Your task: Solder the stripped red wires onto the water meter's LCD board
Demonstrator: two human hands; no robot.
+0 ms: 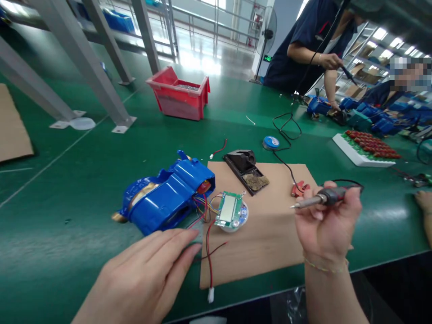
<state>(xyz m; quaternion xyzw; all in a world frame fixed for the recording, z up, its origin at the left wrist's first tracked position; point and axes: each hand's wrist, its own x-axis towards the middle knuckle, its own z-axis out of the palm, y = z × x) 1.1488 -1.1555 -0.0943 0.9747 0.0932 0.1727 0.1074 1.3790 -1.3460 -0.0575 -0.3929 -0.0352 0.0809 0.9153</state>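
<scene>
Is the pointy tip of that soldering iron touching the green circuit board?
Apart. In the head view, the right hand holds the soldering iron with its tip clear of the green circuit board; brown cardboard shows between them.

Left hand (145,270), one: bare, entering from the lower left, back uppermost, fingers close together and reaching inward, thumb tip just below the forefinger's; whether the two pinch anything cannot be told. Right hand (324,231), one: bare, palm turned up toward the head, fingers curled and thumb bent in a closed grip. Right forearm (332,297), one: bare, rising from the bottom edge, wrist (324,265) nearly straight.
</scene>
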